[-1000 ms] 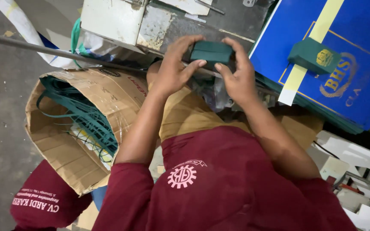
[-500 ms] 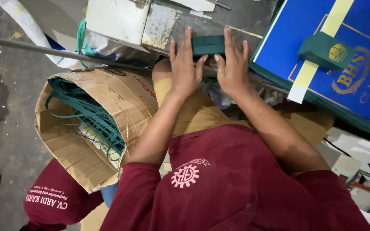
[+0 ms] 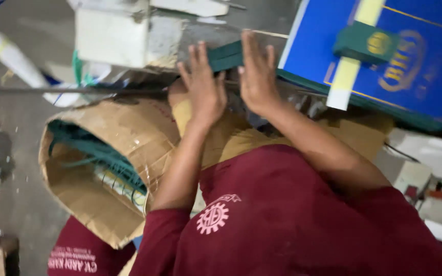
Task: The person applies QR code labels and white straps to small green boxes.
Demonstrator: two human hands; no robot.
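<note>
Head view: only one camera, looking down over a maroon shirt.
Green box: small, dark green, flat. Sandwiched between both palms, right in front of the grey machine block.
Left hand: flat against the green box's left side, fingers straight and spread a bit, not curled round.
Right hand: same deal on the box's right side, fingers straight and close together, pressing in.
Handling guess: looks like light, stiff card, probably crushable at the corners, so best taken by the two long sides with flat palms.
Blue board stack: just right of the green box, another small green box sitting on top.
Cardboard carton: below-left of the green box, open, green strips inside.
</note>
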